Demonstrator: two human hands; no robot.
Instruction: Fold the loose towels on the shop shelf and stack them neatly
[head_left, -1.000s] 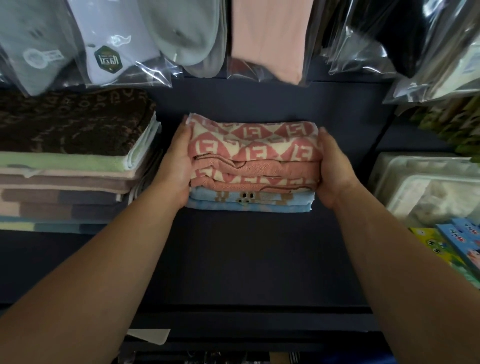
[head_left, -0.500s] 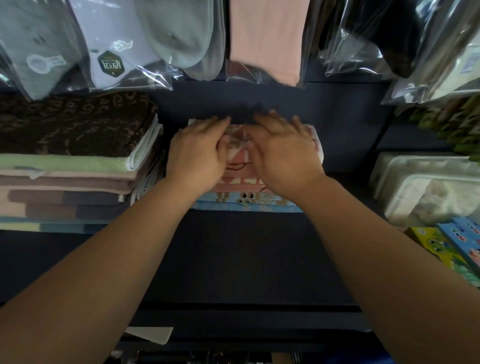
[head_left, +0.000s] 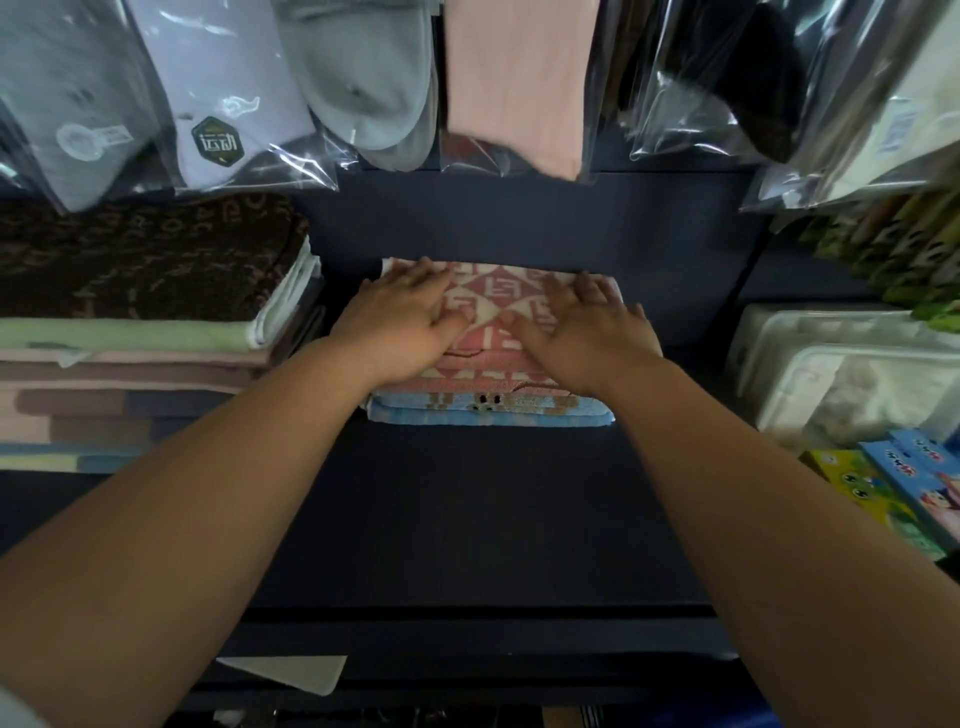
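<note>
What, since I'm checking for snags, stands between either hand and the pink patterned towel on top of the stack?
Nothing visible does. The left hand and the right hand both lie flat, fingers straight, directly on the pink patterned towel, which tops the small stack above the blue towel.

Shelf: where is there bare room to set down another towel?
Bare shelf lies in front of the pink-and-blue stack, to the front edge. A smaller strip separates that stack from the plastic packs. Crowded: the tall towel pile nearly meets the stack's left side.
</note>
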